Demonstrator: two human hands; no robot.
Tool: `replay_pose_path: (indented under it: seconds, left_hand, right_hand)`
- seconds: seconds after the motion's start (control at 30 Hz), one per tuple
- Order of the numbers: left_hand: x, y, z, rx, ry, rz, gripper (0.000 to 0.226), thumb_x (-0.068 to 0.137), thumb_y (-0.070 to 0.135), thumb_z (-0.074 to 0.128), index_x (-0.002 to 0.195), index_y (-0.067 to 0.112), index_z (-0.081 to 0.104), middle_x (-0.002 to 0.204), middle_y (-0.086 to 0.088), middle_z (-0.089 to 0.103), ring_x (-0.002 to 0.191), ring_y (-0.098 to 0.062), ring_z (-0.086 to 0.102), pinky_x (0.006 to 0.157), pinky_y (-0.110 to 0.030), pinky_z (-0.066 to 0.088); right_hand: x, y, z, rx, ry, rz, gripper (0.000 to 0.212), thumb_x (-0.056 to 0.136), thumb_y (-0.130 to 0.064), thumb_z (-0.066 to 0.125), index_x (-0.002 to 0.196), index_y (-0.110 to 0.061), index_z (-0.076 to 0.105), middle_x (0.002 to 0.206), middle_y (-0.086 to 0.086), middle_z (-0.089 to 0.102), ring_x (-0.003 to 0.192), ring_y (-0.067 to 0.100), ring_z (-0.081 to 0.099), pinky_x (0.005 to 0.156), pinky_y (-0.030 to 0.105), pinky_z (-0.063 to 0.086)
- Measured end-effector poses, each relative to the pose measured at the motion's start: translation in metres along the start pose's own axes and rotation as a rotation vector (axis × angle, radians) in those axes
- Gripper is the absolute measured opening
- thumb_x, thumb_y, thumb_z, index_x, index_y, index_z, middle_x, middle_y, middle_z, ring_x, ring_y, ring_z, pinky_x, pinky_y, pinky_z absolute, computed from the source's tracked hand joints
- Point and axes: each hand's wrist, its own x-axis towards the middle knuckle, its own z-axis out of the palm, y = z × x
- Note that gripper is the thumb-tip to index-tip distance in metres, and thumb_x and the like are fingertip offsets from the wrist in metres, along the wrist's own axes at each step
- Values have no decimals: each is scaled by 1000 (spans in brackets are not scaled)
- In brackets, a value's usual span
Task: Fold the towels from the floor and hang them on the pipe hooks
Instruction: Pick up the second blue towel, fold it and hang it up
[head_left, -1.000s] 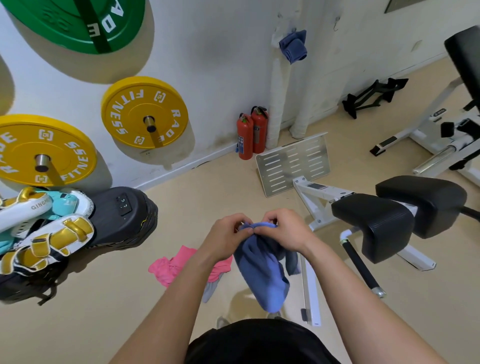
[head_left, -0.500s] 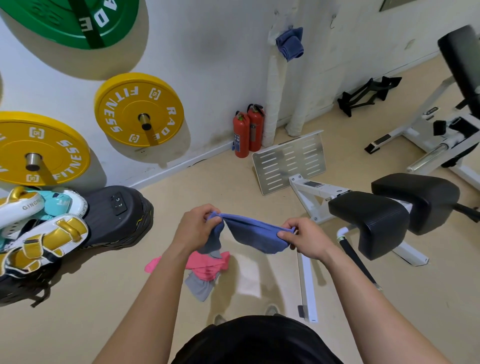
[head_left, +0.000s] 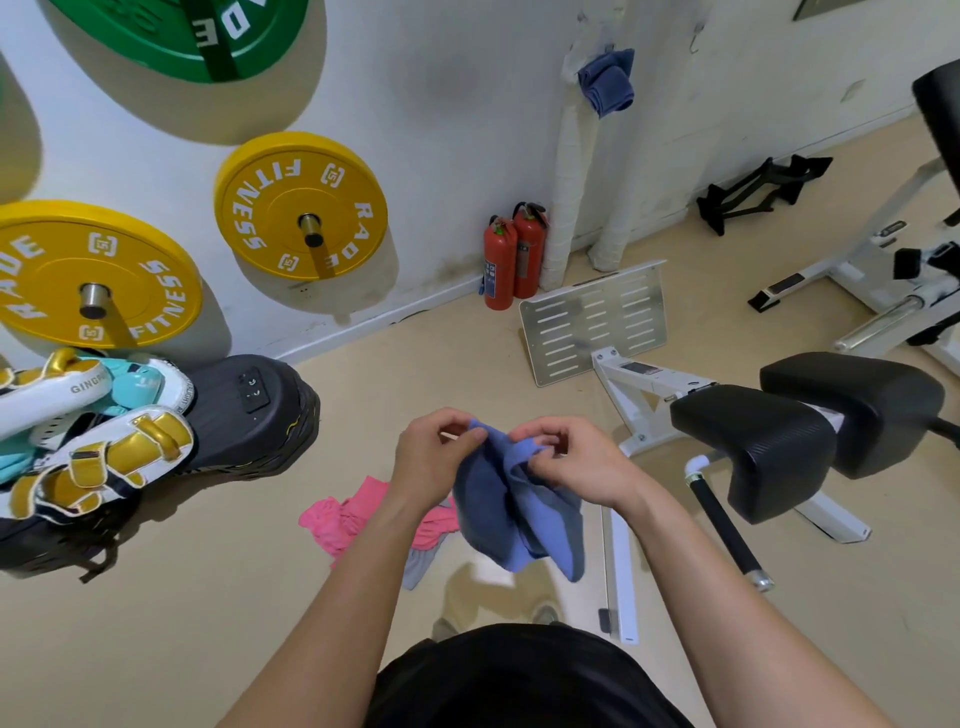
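Left grip and right grip both pinching the bunched top of a blue towel, cloth hanging above the floor, pink towel lying crumpled beneath, 1 folded towel hanging on the pipe

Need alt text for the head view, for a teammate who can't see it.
The left hand and right hand pinch the top edge of a blue towel, its body hanging below them. A pink towel and grey towel lie on the floor beneath; a second blue towel hangs on the white pipe.
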Motion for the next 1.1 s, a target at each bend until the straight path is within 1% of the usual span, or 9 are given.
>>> replay_pose_path:
  seconds: [0.1,0.23,0.37,0.47,0.6,0.7,0.83,0.97,1.1]
  left_hand:
    - [-8,4,5,-89,-41,2,18,87,11,71,79,26,77,80,9,74,73,-5,65,75,-28,54]
    - [-19,10,9,-158,-104,0,24,92,11,65,83,28,80,88,8,77,84,-11,70,86,-44,58]
    - [-26,16,11,-191,-88,5,25,93,9,62,84,26,79,88,7,77,85,-12,72,87,-45,58]
    - [-29,19,13,-188,-64,30,29,92,7,62,80,28,77,84,5,76,75,-8,69,84,-46,58]
    - [-28,19,14,-189,-76,37,27,90,14,64,79,34,77,84,4,77,82,-17,72,85,-50,57]
    - [-28,21,16,-215,-95,52,24,84,24,63,79,43,78,87,6,78,87,-20,73,87,-51,57]
    - [-27,20,17,-227,-118,70,27,89,19,64,84,41,78,92,7,78,90,-16,72,88,-44,58]
    - [-28,20,18,-167,-150,90,24,95,5,60,99,20,78,92,10,74,74,7,62,75,-17,48]
    - [-29,20,18,-161,-185,73,18,94,11,63,102,17,78,94,9,75,77,3,62,79,-16,48]
  right_hand:
    - [-1,1,1,-32,-28,-15,35,88,3,54,105,-19,74,79,0,71,73,6,62,72,16,49]
    - [-5,2,3,-36,26,-60,21,95,-6,57,95,-17,75,67,-6,70,68,5,64,68,14,46]
    - [-6,5,9,-219,143,-137,15,92,-19,64,86,-29,74,82,-10,67,67,2,57,68,21,46]
    - [-6,4,10,-235,193,-185,14,90,-21,69,85,-33,74,93,-13,60,79,4,58,70,16,44]
    - [-7,-2,10,-196,242,-160,12,85,-21,73,77,-30,73,69,-7,69,70,11,62,58,19,41]
    - [-6,-2,9,-166,274,-150,7,82,-23,76,76,-26,73,66,-7,69,67,14,63,62,29,48]
    - [-5,-1,8,-166,304,-132,8,80,-31,78,74,-29,72,72,-6,71,70,13,64,69,36,53]
    - [-6,3,7,-138,320,-89,13,75,-38,81,70,-32,70,65,-11,67,61,5,59,64,32,50]
    - [-7,5,7,-108,338,-53,20,71,-42,81,67,-27,67,54,-16,58,52,1,51,60,27,44]
